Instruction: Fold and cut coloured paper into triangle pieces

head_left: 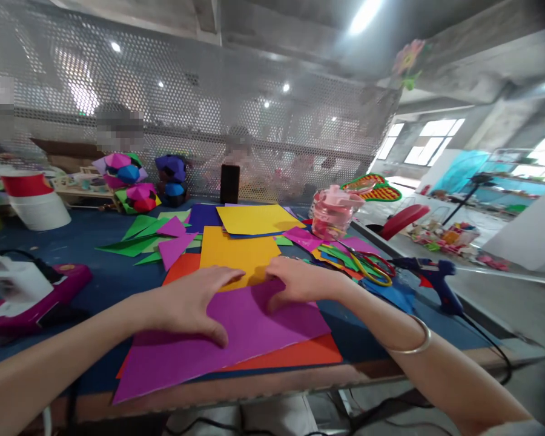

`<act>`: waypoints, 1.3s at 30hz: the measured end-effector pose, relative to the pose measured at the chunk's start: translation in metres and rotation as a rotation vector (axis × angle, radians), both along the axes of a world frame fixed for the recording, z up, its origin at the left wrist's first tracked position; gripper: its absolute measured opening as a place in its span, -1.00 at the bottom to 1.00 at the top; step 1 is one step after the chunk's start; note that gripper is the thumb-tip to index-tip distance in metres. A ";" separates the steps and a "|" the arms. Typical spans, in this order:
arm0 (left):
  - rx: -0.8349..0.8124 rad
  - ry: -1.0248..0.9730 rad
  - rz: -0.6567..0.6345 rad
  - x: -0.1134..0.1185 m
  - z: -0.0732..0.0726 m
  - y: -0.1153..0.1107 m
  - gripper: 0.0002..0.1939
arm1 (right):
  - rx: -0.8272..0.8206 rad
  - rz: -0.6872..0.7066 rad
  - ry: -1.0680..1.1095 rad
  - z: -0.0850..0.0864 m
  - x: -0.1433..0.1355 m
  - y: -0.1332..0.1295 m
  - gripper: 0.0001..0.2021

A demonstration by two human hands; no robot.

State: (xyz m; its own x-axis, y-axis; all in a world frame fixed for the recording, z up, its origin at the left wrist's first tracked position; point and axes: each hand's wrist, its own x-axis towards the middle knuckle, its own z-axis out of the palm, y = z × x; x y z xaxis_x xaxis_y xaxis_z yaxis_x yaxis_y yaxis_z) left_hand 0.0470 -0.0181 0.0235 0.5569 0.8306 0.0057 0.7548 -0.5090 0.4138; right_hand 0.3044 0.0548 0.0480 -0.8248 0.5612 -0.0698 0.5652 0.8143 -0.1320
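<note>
A purple sheet of paper [236, 327] lies at a slant near the table's front edge, one corner hanging over it. My left hand [195, 303] rests on its upper left part, thumb spread from the fingers. On the upper right part is my right hand [295, 281], its fingers slightly bent and thumb apart. Both hands are open, facing each other across the sheet's far edge. Beneath it shows an orange-red sheet [295, 354]. An orange-yellow sheet [236, 248] lies just beyond the fingertips, and a yellow sheet [261, 219] behind that.
Green and purple paper pieces [149, 236] lie at left, near folded paper balls [138, 197] and a magenta power strip [63, 284]. At right are a pink jar [331, 212], scissors [367, 266] and a blue glue gun [440, 281] with a cord. A dark phone [229, 183] stands behind.
</note>
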 end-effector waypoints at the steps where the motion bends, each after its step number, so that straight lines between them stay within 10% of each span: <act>1: -0.005 -0.001 0.016 -0.001 0.000 0.002 0.02 | 0.010 -0.018 0.021 -0.003 0.001 -0.002 -0.70; 11: 0.187 0.000 0.057 -0.013 -0.004 0.018 -0.28 | 0.122 -0.329 0.197 -0.014 0.001 -0.012 -0.80; 31: 0.153 0.124 -0.022 -0.011 -0.013 0.013 0.08 | 0.103 -0.366 0.349 -0.010 0.007 -0.010 -0.90; 39: 0.376 -0.069 -0.156 0.007 -0.015 -0.012 -0.40 | -0.203 -0.380 0.632 -0.015 0.007 -0.007 -0.91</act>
State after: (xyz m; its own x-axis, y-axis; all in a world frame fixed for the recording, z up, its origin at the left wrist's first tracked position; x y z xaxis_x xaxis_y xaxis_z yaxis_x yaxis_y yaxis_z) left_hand 0.0537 -0.0296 0.0086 0.6637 0.6689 0.3349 0.6334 -0.7407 0.2241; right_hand 0.3115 0.0480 0.0331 -0.4946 0.8409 0.2197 0.5689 0.5043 -0.6496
